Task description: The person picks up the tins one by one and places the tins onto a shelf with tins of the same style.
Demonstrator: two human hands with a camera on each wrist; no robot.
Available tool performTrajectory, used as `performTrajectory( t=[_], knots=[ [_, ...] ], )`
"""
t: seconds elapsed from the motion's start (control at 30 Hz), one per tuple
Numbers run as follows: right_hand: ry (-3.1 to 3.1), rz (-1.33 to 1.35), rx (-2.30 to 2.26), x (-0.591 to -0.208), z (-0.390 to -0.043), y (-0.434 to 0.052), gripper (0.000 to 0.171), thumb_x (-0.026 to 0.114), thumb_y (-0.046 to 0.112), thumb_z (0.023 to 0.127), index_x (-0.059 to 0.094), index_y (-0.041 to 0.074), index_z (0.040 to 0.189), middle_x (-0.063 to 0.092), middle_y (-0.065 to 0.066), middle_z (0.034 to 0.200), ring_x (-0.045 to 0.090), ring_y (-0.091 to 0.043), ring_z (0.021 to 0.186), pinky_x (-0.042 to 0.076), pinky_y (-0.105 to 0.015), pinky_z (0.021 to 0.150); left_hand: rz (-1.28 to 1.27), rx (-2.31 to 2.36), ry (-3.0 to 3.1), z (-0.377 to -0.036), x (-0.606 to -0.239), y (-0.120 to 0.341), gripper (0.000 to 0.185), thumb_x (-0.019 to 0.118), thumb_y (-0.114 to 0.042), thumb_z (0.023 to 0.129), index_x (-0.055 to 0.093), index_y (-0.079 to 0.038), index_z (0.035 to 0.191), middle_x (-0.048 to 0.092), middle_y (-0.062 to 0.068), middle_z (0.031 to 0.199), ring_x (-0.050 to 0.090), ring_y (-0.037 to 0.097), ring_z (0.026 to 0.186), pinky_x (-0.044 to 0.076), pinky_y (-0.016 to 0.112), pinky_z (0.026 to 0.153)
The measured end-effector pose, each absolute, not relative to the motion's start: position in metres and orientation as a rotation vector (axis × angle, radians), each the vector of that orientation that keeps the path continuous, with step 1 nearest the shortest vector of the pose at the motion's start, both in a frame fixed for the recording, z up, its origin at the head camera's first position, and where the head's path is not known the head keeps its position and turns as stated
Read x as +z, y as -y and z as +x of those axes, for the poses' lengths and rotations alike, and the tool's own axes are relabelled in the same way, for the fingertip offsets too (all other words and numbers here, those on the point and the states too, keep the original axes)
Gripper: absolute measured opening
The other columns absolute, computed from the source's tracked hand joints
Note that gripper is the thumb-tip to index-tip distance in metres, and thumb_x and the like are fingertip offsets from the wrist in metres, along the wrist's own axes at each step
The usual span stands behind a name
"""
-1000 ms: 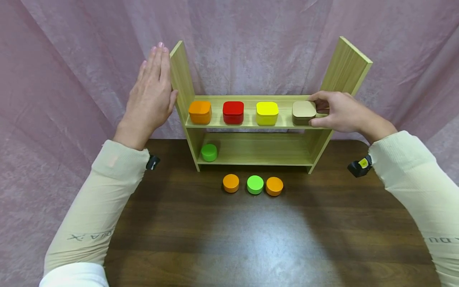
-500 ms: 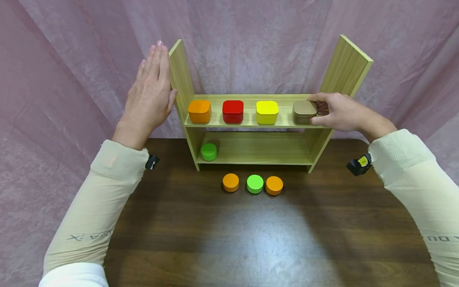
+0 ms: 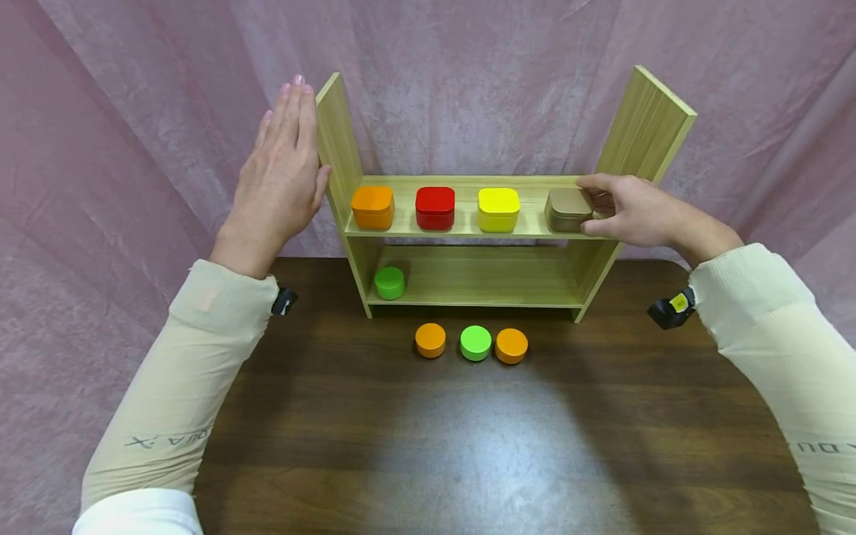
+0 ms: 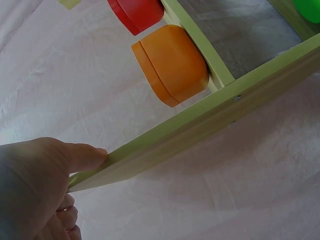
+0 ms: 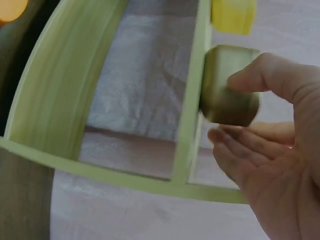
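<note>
A light wooden two-tier shelf [image 3: 481, 279] stands against the curtain. My left hand [image 3: 277, 178] lies along its left side panel [image 3: 339, 122], fingers straight, with the thumb at the front edge in the left wrist view. On the upper board sit an orange square box [image 3: 372, 207], a red one [image 3: 435, 208] and a yellow one [image 3: 498, 210]. At the right end of that row is a brown square box [image 3: 568, 209]. My right hand [image 3: 638, 212] pinches it, thumb on the front face and fingers behind; the fingers are partly hidden by the box.
On the lower board, at the left, is a round green box [image 3: 390, 283]. Two round orange boxes, a left one [image 3: 431, 340] and a right one [image 3: 511, 346], lie on the dark table [image 3: 428, 446] with a round green box [image 3: 475, 343] between them.
The brown box and my right hand have shifted slightly to the right, and its lid looks darker than a second ago. My left hand stays at the side panel.
</note>
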State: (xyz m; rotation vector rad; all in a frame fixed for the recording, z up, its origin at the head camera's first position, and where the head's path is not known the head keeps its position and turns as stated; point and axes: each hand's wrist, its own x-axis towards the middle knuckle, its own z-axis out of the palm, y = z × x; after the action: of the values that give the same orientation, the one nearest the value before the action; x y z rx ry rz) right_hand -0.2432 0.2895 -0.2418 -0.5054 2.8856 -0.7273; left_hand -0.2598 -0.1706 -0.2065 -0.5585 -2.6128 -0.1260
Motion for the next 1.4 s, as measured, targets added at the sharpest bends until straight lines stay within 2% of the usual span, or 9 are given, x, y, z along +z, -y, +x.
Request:
performTrajectory(
  t=[0.17,0.37,0.5,0.6,0.67,0.73,1.07,1.27,1.4],
  knots=[
    [-2.92,-0.518,-0.736,-0.233,-0.233,-0.292,0.082,0.076,0.015,0.096,0.031,-0.004,0.162,0.046,-0.032,0.159,0.045,-0.051,0.148,0.041,-0.063,0.119,-0.557,-0.132,2.617,-0.26,-0.207,0.17,0.087,0.057,-0.016,0.107,-0.002,0.003,0.168,-0.004,0.017,0.178,0.003,0.034,0.167,0.007,0.051,0.136],
    [-3.114,-0.605,-0.608,-0.222,-0.215,-0.294,0.078,0.081,0.026,0.093,0.044,0.003,0.158,0.058,-0.027,0.151,0.057,-0.049,0.139,0.046,-0.062,0.113,-0.556,-0.131,2.621,-0.26,-0.206,0.17,0.086,0.056,-0.016,0.107,-0.003,0.002,0.168,-0.004,0.017,0.178,0.002,0.033,0.167,0.007,0.051,0.136],
    [-3.197,-0.707,-0.581,-0.222,-0.2,-0.293,0.073,0.084,0.023,0.09,0.053,0.004,0.153,0.065,-0.023,0.145,0.063,-0.046,0.133,0.049,-0.058,0.11,-0.558,-0.125,2.621,-0.261,-0.207,0.17,0.087,0.056,-0.016,0.107,-0.003,0.003,0.168,-0.004,0.017,0.178,0.002,0.034,0.167,0.007,0.051,0.136],
    [-3.234,-0.816,-0.622,-0.228,-0.19,-0.291,0.069,0.088,0.019,0.086,0.059,0.005,0.147,0.071,-0.019,0.136,0.068,-0.042,0.125,0.05,-0.025,0.113,-0.56,-0.126,2.62,-0.261,-0.207,0.17,0.087,0.056,-0.016,0.107,-0.003,0.003,0.168,-0.005,0.017,0.178,0.002,0.034,0.167,0.007,0.051,0.136],
    [-3.252,-0.901,-0.648,-0.235,-0.184,-0.289,0.066,0.09,0.015,0.083,0.063,0.005,0.143,0.074,-0.015,0.131,0.072,-0.039,0.12,0.043,-0.005,0.106,-0.56,-0.128,2.62,-0.261,-0.207,0.17,0.087,0.057,-0.016,0.107,-0.003,0.003,0.168,-0.005,0.017,0.178,0.002,0.034,0.167,0.007,0.051,0.136],
    [-3.246,-0.955,-0.677,-0.241,-0.179,-0.288,0.066,0.092,0.014,0.081,0.065,0.006,0.14,0.076,-0.013,0.128,0.073,-0.037,0.116,0.032,0.007,0.097,-0.562,-0.127,2.619,-0.261,-0.207,0.17,0.087,0.057,-0.016,0.107,-0.002,0.003,0.168,-0.005,0.017,0.178,0.003,0.034,0.167,0.007,0.051,0.136],
    [-3.221,-1.104,-0.736,-0.285,-0.167,-0.277,0.063,0.096,0.014,0.074,0.07,0.011,0.132,0.078,0.0,0.118,0.074,-0.024,0.104,0.045,-0.003,0.087,-0.559,-0.122,2.619,-0.262,-0.207,0.17,0.087,0.057,-0.016,0.107,-0.002,0.003,0.168,-0.004,0.018,0.178,0.003,0.034,0.167,0.007,0.05,0.136],
    [-3.114,-1.055,-0.82,-0.321,-0.166,-0.273,0.058,0.093,0.016,0.081,0.068,0.01,0.133,0.077,-0.004,0.12,0.073,-0.023,0.106,0.057,-0.015,0.07,-0.556,-0.12,2.621,-0.262,-0.208,0.17,0.086,0.056,-0.016,0.107,-0.002,0.003,0.168,-0.004,0.018,0.178,0.003,0.035,0.167,0.007,0.05,0.136],
    [-3.037,-0.967,-0.892,-0.348,-0.168,-0.27,0.056,0.09,0.018,0.084,0.067,0.007,0.134,0.076,-0.008,0.123,0.073,-0.029,0.111,0.062,-0.024,0.069,-0.553,-0.12,2.621,-0.262,-0.207,0.17,0.087,0.057,-0.016,0.107,-0.002,0.003,0.168,-0.004,0.018,0.178,0.003,0.034,0.167,0.007,0.051,0.136]
  ],
)
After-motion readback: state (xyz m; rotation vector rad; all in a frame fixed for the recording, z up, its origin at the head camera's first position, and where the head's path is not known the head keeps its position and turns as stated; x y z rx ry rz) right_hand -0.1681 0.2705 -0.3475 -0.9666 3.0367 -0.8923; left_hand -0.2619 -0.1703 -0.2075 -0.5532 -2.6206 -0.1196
